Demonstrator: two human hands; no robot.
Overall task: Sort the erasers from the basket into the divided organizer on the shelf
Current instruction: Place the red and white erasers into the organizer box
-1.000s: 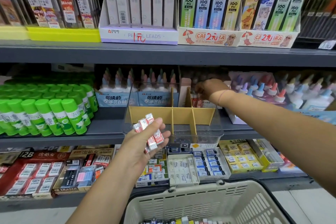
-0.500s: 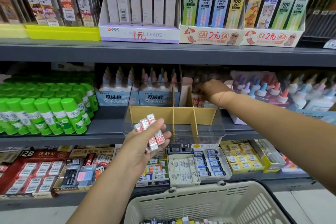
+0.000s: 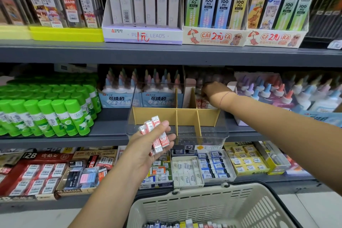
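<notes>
Under the "PENCIL LEADS" box (image 3: 142,36), left hand (image 3: 146,148) grips "2B" erasers (image 3: 157,135); right hand (image 3: 214,92), inside the organizer (image 3: 153,114), hides its grip.

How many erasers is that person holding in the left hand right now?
3 that I can make out: red-and-white erasers fanned side by side in the left hand, held in front of the organizer. Another may be hidden underneath them.

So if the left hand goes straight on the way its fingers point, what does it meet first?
Probably the clear front wall of the organizer, at its left side. The left hand, holding red-and-white erasers, points up-right toward it; depth is unclear.
</notes>
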